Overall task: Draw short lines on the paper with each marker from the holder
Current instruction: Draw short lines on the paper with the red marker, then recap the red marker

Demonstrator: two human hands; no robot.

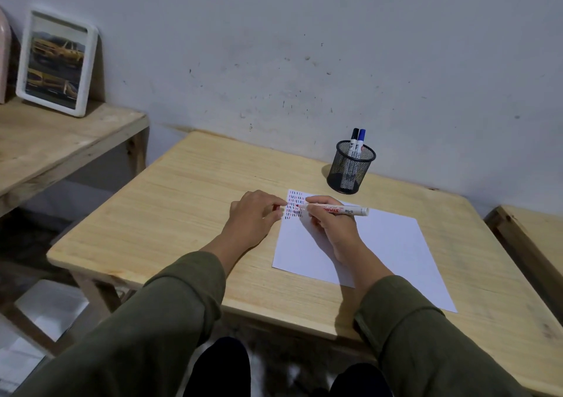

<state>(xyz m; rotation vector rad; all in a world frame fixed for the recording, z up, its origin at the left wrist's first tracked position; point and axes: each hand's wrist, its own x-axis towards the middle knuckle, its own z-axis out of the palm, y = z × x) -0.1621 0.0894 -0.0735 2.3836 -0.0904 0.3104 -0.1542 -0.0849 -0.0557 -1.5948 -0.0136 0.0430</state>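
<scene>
While our right hand (330, 224) clenches the red marker (333, 209), tip at the lines, our left hand (254, 216) pins the paper (380, 244) edge (cap probably pinched there) so it won't slide on the counter (182, 201)

The mesh holder (351, 168) stands alone near the wall, bare table (189, 195) to its left and right. Both hands crowd the paper's (387, 244) far left corner: left hand (254, 216) at the edge, right hand (330, 221) seemingly resting on the sheet. The paper's right half lies open.
</scene>
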